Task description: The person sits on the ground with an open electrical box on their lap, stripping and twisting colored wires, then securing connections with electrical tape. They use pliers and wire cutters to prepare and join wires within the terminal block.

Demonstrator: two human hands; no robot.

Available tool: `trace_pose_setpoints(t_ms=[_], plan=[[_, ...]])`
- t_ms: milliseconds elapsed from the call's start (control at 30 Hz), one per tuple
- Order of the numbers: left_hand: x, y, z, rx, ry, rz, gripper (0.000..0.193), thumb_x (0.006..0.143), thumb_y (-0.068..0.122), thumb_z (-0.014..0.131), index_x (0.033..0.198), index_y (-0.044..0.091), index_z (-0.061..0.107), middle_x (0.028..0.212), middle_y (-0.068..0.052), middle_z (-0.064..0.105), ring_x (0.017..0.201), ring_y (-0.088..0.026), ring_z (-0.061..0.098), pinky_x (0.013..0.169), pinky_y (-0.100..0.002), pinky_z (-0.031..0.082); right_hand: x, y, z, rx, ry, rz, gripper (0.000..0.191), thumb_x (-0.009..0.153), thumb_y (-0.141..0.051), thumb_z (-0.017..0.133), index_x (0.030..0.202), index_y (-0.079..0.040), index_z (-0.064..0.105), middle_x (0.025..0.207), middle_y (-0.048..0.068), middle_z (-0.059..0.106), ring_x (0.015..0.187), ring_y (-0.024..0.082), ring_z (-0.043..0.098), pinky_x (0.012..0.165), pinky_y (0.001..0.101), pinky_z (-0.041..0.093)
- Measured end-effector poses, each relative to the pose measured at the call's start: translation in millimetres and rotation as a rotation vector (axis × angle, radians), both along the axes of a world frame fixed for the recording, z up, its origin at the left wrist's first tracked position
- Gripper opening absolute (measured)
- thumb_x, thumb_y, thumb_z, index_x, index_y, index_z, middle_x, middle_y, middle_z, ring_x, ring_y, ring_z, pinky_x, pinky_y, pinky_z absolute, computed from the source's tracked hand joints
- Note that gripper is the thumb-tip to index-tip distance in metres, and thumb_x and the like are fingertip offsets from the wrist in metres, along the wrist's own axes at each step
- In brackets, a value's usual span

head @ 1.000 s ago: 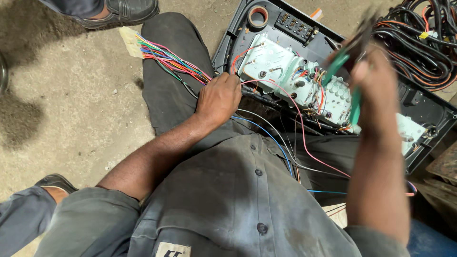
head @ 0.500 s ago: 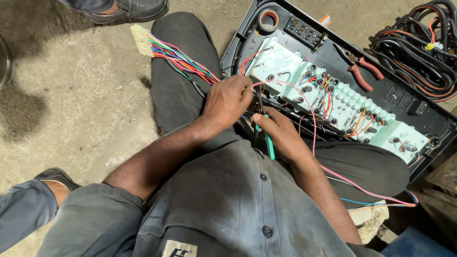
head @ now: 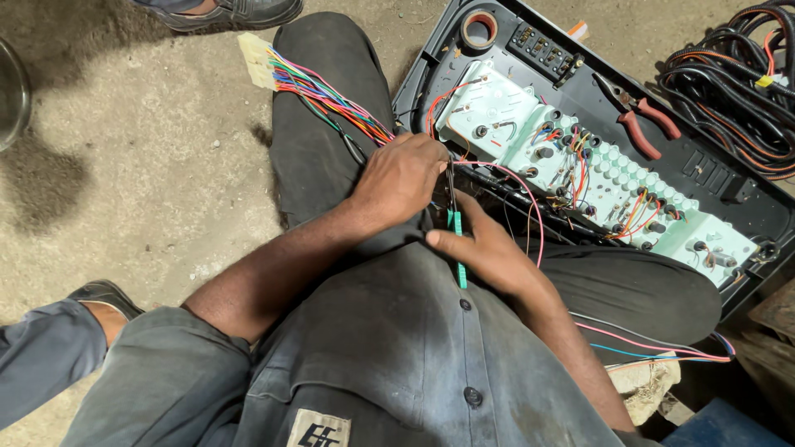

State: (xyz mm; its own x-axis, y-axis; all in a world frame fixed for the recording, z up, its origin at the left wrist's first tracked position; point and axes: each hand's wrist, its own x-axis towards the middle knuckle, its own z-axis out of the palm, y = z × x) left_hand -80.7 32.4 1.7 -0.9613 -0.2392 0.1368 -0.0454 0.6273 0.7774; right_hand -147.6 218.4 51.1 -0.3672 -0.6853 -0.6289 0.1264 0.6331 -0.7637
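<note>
Item: wiring work on a vehicle instrument panel, seen from the head camera, listed left to right.

1. Concrete floor (head: 141, 165), far left of both hands; bare patches, a metal rim at the frame edge, another person's shoe (head: 240, 12) at top.
2. White plug connector (head: 254, 60) with its multicoloured wire bundle (head: 327, 98), lying over the raised knee and running down to the left hand.
3. Left hand (head: 402, 178): grip closed around the bundle's near end, fingers curled, holding wires just at the panel's edge.
4. Green-handled tool (head: 456, 248), likely a small screwdriver or tester, directly between the two hands; its thin shaft points up toward the left grip.
5. Right hand (head: 489, 248): grip pinched shut on the green handle, thumb laid along it, resting on the lap.
6. Pale green instrument panel back (head: 580, 165), just beyond both hands, seated in a black tray (head: 712, 178); tape roll (head: 479, 29) and red-handled pliers (head: 642, 122) lie past it.
7. Black cable harness (head: 729, 91), far right.

Step in hand, as judged: one wire is being steadied by the left hand while the tool tip is brought to it. The next move calls for a fine, short tip motion with the bundle kept still.

Room: tight between the hands; the panel's loose red and pink leads crowd the right side; open space only leftward over the floor.
</note>
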Motion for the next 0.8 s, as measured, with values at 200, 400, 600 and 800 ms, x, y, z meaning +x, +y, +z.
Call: trace_pose_setpoints(t_ms=[200, 400, 600, 800], plan=[[1.4, -2.2, 2.7, 0.034, -0.051, 0.009, 0.01, 0.093, 0.011, 0.066, 0.096, 0.003, 0.07, 0.095, -0.015, 0.069, 0.095, -0.038, 0.064, 0.083, -0.05, 0.05, 6.9, 4.1, 2.0, -0.001, 0.012, 0.022, 0.097, 0.078, -0.033, 0.073, 0.158, -0.001, 0.028, 0.15, 0.022, 0.051, 0.138, 0.028, 0.049, 0.113, 0.037, 0.038], [-1.6, -2.5, 5.1, 0.065, -0.108, 0.055, 0.009, 0.092, 0.012, 0.068, 0.094, 0.003, 0.069, 0.09, -0.017, 0.068, 0.091, -0.04, 0.066, 0.081, -0.051, 0.05, 9.2, 6.0, -9.6, -0.131, 0.096, -0.045, 0.09, 0.079, -0.023, 0.07, 0.157, 0.0, 0.032, 0.155, 0.02, 0.048, 0.144, 0.027, 0.045, 0.117, 0.0364, 0.034], [-1.1, -1.1, 4.5, 0.059, -0.093, 0.053, 0.008, 0.092, 0.011, 0.069, 0.094, 0.004, 0.069, 0.091, -0.017, 0.069, 0.091, -0.04, 0.065, 0.081, -0.051, 0.05, 7.8, 14.5, -28.8, -0.154, 0.296, 0.015, 0.087, 0.078, -0.013, 0.069, 0.156, 0.002, 0.033, 0.155, 0.023, 0.046, 0.147, 0.032, 0.042, 0.119, 0.0392, 0.031], [2.0, -1.4, 6.0, 0.082, -0.08, 0.06, 0.009, 0.093, 0.012, 0.068, 0.095, 0.004, 0.069, 0.092, -0.016, 0.068, 0.091, -0.039, 0.066, 0.08, -0.051, 0.05, 10.0, 16.7, -39.0, -0.13, 0.391, -0.018, 0.082, 0.078, -0.011, 0.065, 0.156, -0.004, 0.039, 0.144, 0.021, 0.056, 0.139, 0.031, 0.053, 0.117, 0.0388, 0.039]])
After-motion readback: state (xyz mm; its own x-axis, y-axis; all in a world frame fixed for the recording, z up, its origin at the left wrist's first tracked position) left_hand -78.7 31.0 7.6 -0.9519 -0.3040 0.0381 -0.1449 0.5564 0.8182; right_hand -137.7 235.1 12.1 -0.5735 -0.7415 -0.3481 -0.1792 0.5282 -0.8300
